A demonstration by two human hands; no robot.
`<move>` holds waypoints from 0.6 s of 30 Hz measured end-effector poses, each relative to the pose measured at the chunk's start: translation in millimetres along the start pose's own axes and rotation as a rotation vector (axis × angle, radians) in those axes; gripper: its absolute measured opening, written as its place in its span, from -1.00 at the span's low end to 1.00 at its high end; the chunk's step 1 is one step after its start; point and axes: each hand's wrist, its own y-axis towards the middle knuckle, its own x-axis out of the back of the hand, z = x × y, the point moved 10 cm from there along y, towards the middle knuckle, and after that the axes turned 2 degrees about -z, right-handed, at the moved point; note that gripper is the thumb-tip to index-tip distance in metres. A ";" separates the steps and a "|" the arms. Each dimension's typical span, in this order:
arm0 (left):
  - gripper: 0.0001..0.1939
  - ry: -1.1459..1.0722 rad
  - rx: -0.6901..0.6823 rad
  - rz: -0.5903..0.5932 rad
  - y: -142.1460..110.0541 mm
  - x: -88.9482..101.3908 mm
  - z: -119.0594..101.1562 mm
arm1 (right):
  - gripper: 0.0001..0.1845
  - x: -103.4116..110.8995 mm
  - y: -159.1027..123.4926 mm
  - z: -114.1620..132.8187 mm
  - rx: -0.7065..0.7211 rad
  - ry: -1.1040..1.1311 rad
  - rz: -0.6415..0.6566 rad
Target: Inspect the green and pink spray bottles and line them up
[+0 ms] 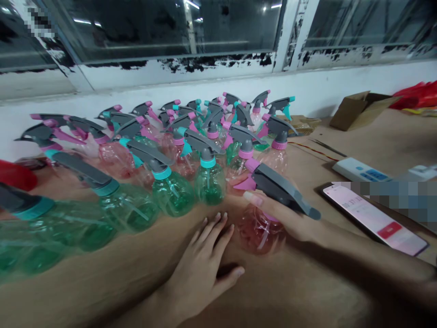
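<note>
My right hand (290,214) is closed around the neck of a pink spray bottle (257,232), which has a dark grey spray head with a pink nozzle and trigger. The bottle's base is at the brown tabletop. My left hand (201,264) lies flat on the table to the left of it, fingers spread, touching no bottle. Just beyond the left fingertips stand green spray bottles (210,182) with teal collars. Behind them are several rows of pink and green spray bottles (116,157), all with grey heads.
On the right lie a phone (375,218) with a lit screen and a white box with blue buttons (362,171). An open cardboard box (358,109) and red plastic material (416,95) are at the back right. A white wall (119,86) with windows runs behind the table.
</note>
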 end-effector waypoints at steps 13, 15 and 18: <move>-0.32 -0.038 0.027 0.036 1.9 -1.1 0.4 | -0.67 -1.1 -0.8 -0.4 0.001 0.001 0.003; -0.32 -0.039 0.028 0.033 2.4 -0.9 0.5 | -0.65 -2.0 -1.1 -2.2 -0.008 0.004 0.011; -0.32 -0.036 0.031 0.035 2.1 -1.0 0.8 | -0.66 -1.8 -1.5 -3.6 -0.012 -0.007 0.017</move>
